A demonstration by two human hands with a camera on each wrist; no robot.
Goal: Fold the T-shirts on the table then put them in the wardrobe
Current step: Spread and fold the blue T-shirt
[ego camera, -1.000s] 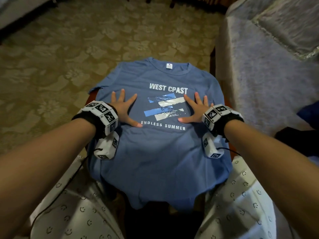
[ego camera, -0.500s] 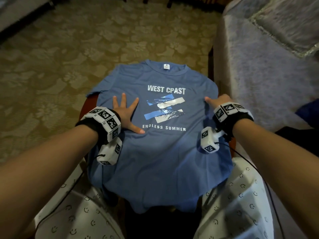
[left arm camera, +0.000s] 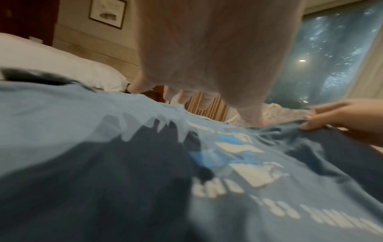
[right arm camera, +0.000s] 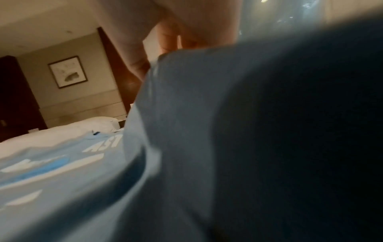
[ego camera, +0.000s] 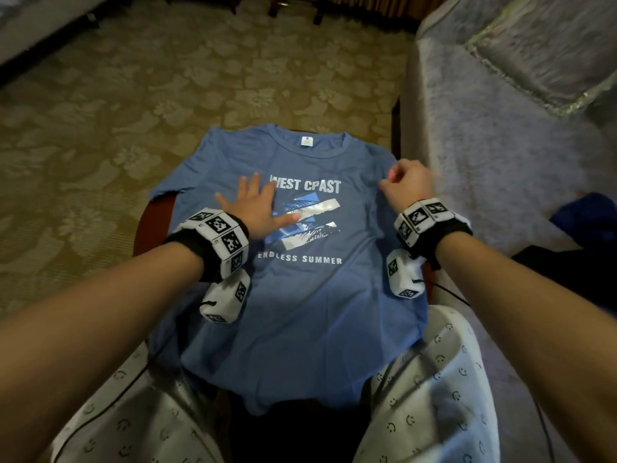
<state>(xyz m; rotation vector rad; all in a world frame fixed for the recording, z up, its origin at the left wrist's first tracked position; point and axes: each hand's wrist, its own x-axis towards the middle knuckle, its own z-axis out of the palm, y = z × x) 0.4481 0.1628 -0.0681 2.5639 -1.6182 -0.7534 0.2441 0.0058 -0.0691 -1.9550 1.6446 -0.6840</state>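
Note:
A blue T-shirt (ego camera: 300, 312) with white "WEST COAST / ENDLESS SUMMER" print lies face up on a small dark red table (ego camera: 147, 225), its hem hanging over the near edge. My left hand (ego camera: 257, 208) lies flat with spread fingers on the chest print, seen as a palm above the cloth (left arm camera: 207, 57) in the left wrist view. My right hand (ego camera: 407, 182) has curled fingers that pinch the shirt's right side near the sleeve and lift it. In the right wrist view the raised blue cloth (right arm camera: 207, 131) fills the frame below the fingers (right arm camera: 170, 41).
A grey covered bed or sofa (ego camera: 500, 145) stands close on the right, with a dark blue garment (ego camera: 587, 222) on it. Patterned carpet (ego camera: 133, 95) spreads to the left and beyond the table. My knees in smiley-print trousers (ego camera: 434, 396) sit under the near edge.
My right hand slid from the chest print to the shirt's right edge, curled and took hold of the cloth. My left hand moved up and inward onto the print, still flat.

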